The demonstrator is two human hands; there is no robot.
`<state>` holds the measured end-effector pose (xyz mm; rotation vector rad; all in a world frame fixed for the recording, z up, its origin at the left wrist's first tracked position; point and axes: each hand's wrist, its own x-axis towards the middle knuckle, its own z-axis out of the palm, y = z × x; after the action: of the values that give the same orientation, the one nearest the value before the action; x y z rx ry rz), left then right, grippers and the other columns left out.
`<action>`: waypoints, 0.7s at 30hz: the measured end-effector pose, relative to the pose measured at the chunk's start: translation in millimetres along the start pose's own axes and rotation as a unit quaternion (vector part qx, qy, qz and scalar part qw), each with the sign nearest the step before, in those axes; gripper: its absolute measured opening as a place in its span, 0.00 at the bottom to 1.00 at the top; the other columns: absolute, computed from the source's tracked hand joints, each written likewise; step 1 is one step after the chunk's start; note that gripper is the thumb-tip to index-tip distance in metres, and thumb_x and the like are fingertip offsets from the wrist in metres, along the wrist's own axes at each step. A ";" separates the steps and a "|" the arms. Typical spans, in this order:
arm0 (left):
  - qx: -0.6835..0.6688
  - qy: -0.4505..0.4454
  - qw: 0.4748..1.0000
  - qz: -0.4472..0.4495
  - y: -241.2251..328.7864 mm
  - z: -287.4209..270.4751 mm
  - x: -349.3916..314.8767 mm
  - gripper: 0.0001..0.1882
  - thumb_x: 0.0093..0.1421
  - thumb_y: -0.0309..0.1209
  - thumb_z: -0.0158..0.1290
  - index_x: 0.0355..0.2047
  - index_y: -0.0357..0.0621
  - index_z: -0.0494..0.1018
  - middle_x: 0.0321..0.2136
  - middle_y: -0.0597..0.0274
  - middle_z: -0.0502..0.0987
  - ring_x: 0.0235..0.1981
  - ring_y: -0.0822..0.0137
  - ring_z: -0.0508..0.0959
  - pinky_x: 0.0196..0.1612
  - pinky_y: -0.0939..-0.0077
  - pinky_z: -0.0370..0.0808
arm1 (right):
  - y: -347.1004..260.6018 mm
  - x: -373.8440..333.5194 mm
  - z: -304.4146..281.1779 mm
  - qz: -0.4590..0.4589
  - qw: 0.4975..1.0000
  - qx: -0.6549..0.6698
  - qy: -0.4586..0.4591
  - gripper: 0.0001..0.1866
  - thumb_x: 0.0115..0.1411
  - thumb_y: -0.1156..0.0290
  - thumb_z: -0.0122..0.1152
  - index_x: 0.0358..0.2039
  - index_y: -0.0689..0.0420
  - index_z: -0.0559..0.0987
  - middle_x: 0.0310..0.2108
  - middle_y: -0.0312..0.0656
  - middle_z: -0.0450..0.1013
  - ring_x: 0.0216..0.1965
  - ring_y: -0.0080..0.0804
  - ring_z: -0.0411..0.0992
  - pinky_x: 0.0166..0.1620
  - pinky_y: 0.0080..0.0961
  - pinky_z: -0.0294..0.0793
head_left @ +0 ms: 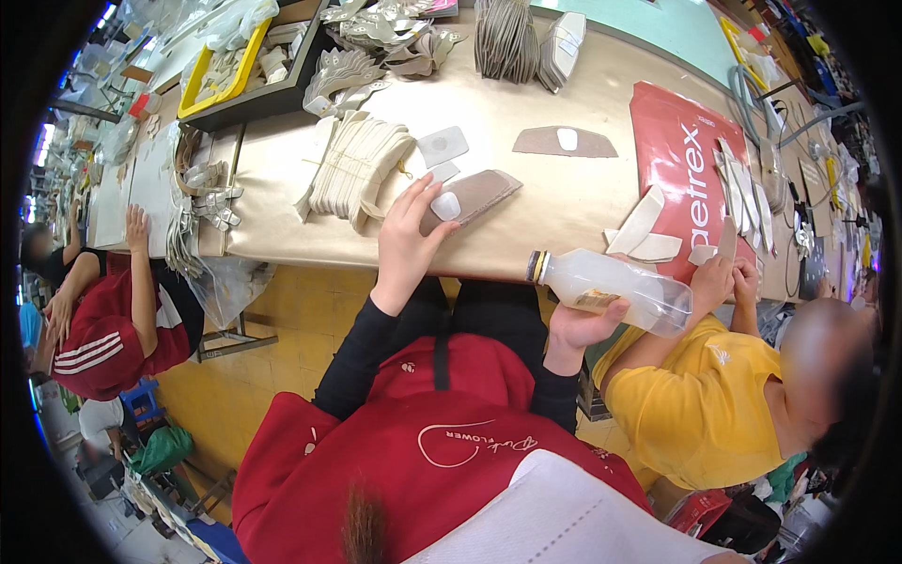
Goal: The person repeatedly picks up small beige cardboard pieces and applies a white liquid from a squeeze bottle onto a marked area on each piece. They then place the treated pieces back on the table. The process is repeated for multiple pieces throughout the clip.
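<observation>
My left hand (410, 230) grips the near-left end of a brown-grey cut piece (487, 199), which looks thick, perhaps a stack. A rounded white patch (445, 206) shows on it between my thumb and fingers. My right hand (584, 327) is wrapped round a translucent plastic bottle (615, 289), tilted with its dark cap to the left, over the table's near edge. Pale contents show inside. Beyond my left hand lie small grey patches (442, 146). Farther right, a similar flat brown-grey piece (540, 141) with a white patch lies on the table.
A tied cream bundle (357, 169) sits left of my left hand. Tied stacks (505, 42) stand at the back, beside a black tray (211, 115). A red bag (658, 122) with pale strips lies right. A co-worker in yellow (695, 395) sits close by my right arm.
</observation>
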<state>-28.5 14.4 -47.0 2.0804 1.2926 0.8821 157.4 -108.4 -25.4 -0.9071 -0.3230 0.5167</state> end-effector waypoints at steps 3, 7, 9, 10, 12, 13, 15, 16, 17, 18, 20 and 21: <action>-0.104 -0.051 0.990 -0.084 15.8 -6.8 -4.1 0.24 0.51 0.27 0.61 0.49 0.34 0.70 0.44 0.52 0.77 0.45 0.61 0.77 0.47 0.75 0.72 | -2.0 -3.2 4.0 -0.026 1.000 -0.009 0.004 0.36 0.48 0.42 0.62 0.45 0.59 0.65 0.42 0.40 0.63 0.46 0.32 0.65 0.48 0.30 0.67; -0.410 -0.157 0.877 -0.193 43.3 -4.0 -4.4 0.21 0.56 0.23 0.56 0.50 0.33 0.69 0.45 0.57 0.77 0.44 0.74 0.75 0.47 0.81 0.70 | 0.7 -5.9 8.9 -0.087 0.994 -0.065 -0.035 0.36 0.48 0.43 0.64 0.45 0.61 0.66 0.41 0.42 0.63 0.44 0.32 0.65 0.47 0.29 0.67; -0.512 -0.207 0.800 -0.234 57.1 -1.8 -8.0 0.22 0.58 0.24 0.53 0.54 0.33 0.66 0.47 0.59 0.74 0.47 0.71 0.74 0.51 0.78 0.70 | 2.3 -5.9 10.3 -0.142 0.979 -0.136 -0.061 0.36 0.48 0.44 0.65 0.44 0.62 0.68 0.41 0.42 0.63 0.43 0.32 0.65 0.47 0.28 0.67; -0.567 -0.220 0.755 -0.246 63.1 0.0 -9.5 0.23 0.59 0.24 0.52 0.55 0.33 0.66 0.48 0.58 0.74 0.48 0.71 0.73 0.52 0.77 0.69 | 3.1 -5.7 10.7 -0.171 0.966 -0.175 -0.077 0.35 0.48 0.44 0.66 0.43 0.63 0.70 0.41 0.43 0.64 0.41 0.33 0.66 0.45 0.28 0.67; -0.633 -0.244 0.687 -0.259 68.8 -0.1 -11.3 0.28 0.57 0.21 0.51 0.59 0.35 0.61 0.52 0.57 0.70 0.51 0.70 0.71 0.55 0.75 0.67 | 3.3 -4.7 10.5 -0.221 0.940 -0.240 -0.100 0.34 0.49 0.47 0.66 0.43 0.63 0.68 0.39 0.42 0.65 0.41 0.33 0.67 0.46 0.29 0.67; -0.641 -0.241 0.683 -0.254 70.8 0.4 -12.8 0.30 0.56 0.20 0.52 0.60 0.35 0.60 0.53 0.58 0.69 0.52 0.70 0.70 0.55 0.76 0.67 | 3.0 -4.4 10.1 -0.249 0.925 -0.266 -0.106 0.33 0.49 0.48 0.66 0.43 0.63 0.68 0.38 0.42 0.65 0.41 0.33 0.67 0.46 0.29 0.68; -0.660 -0.231 0.673 -0.240 74.0 3.8 -16.5 0.33 0.53 0.17 0.52 0.61 0.35 0.58 0.54 0.59 0.68 0.53 0.69 0.69 0.56 0.76 0.66 | 1.9 -4.8 8.7 -0.253 0.914 -0.299 -0.105 0.34 0.50 0.44 0.64 0.41 0.63 0.71 0.37 0.43 0.67 0.39 0.34 0.67 0.43 0.29 0.67; -0.656 -0.238 0.680 -0.223 75.0 5.5 -18.3 0.38 0.50 0.14 0.51 0.63 0.37 0.54 0.56 0.61 0.66 0.55 0.69 0.68 0.57 0.74 0.65 | 1.3 -5.6 8.3 -0.262 0.908 -0.310 -0.103 0.34 0.50 0.41 0.64 0.40 0.63 0.73 0.37 0.44 0.67 0.38 0.35 0.66 0.42 0.30 0.67; -0.655 -0.237 0.680 -0.229 76.4 7.4 -20.0 0.39 0.50 0.14 0.50 0.64 0.40 0.53 0.53 0.64 0.66 0.47 0.72 0.68 0.48 0.78 0.66 | 0.9 -6.7 8.0 -0.253 0.911 -0.310 -0.098 0.34 0.50 0.41 0.63 0.40 0.62 0.73 0.36 0.43 0.67 0.38 0.35 0.66 0.41 0.30 0.67; -0.654 -0.236 0.679 -0.235 78.2 9.6 -21.6 0.39 0.50 0.14 0.50 0.64 0.42 0.53 0.51 0.66 0.67 0.40 0.76 0.68 0.39 0.82 0.66 | -0.1 -8.0 7.3 -0.248 0.912 -0.312 -0.097 0.34 0.50 0.41 0.63 0.40 0.62 0.73 0.35 0.43 0.68 0.37 0.35 0.67 0.41 0.30 0.67; -0.670 -0.256 0.649 -0.254 79.2 9.1 -22.3 0.41 0.51 0.12 0.49 0.66 0.45 0.50 0.52 0.67 0.67 0.36 0.76 0.71 0.35 0.83 0.69 | -1.7 -10.0 5.9 -0.237 0.913 -0.315 -0.106 0.33 0.50 0.41 0.63 0.39 0.62 0.73 0.35 0.43 0.68 0.37 0.36 0.67 0.41 0.31 0.67; -0.665 -0.258 0.651 -0.260 80.2 8.5 -22.2 0.41 0.52 0.13 0.48 0.66 0.46 0.50 0.51 0.68 0.67 0.35 0.77 0.70 0.32 0.84 0.67 | -1.8 -10.4 5.3 -0.233 0.912 -0.317 -0.115 0.33 0.50 0.41 0.63 0.40 0.62 0.73 0.35 0.43 0.68 0.37 0.36 0.67 0.41 0.31 0.67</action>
<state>15.9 -38.8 -0.2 0.5894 0.4694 0.5449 146.7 -111.6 -21.4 -1.3468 -0.9346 0.0583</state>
